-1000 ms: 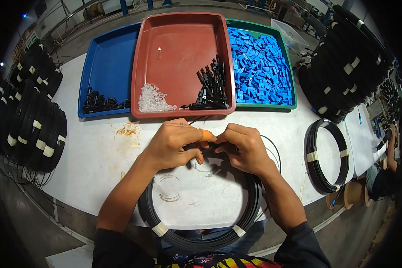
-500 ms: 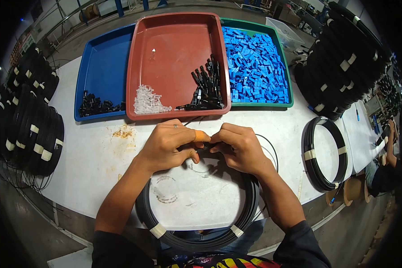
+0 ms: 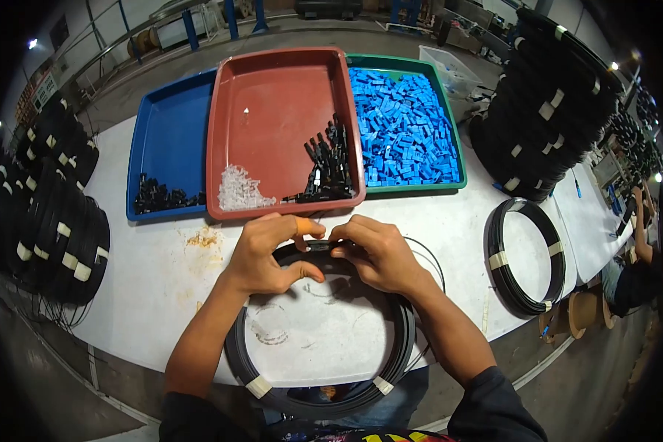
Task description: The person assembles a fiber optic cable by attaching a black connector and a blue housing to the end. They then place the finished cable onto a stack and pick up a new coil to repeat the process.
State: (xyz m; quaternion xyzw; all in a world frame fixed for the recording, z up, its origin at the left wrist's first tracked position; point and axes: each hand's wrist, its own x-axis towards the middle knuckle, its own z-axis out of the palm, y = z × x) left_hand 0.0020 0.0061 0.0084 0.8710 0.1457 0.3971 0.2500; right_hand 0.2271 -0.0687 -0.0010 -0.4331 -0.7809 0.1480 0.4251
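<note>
A coil of black cable (image 3: 399, 346), tied with pale tape bands, lies in front of me and overhangs the table's near edge. At its far side, my right hand (image 3: 376, 250) pinches a small black piece (image 3: 319, 246); its exact kind is hard to make out against the dark coil. My left hand (image 3: 269, 254) is just to the left with thumb and forefinger spread apart, an orange wrap on one finger. Between those fingers shows the end of the black piece, with a small pale tip. A loose loop of cable (image 3: 442, 269) curves out beside my right hand.
Beyond my hands stand a blue tray (image 3: 171, 132) with black parts, a red tray (image 3: 272, 88) with clear and black parts, and a green tray (image 3: 460, 166) of blue connectors. Cable stacks (image 3: 70, 243) flank the table (image 3: 155, 295). Another coil (image 3: 497, 261) and a person (image 3: 637, 265) are at right.
My left thumb and forefinger have spread apart from the black piece, where they were closed near it. My right hand stays pinched at the coil's far side. The view has tilted slightly upward.
</note>
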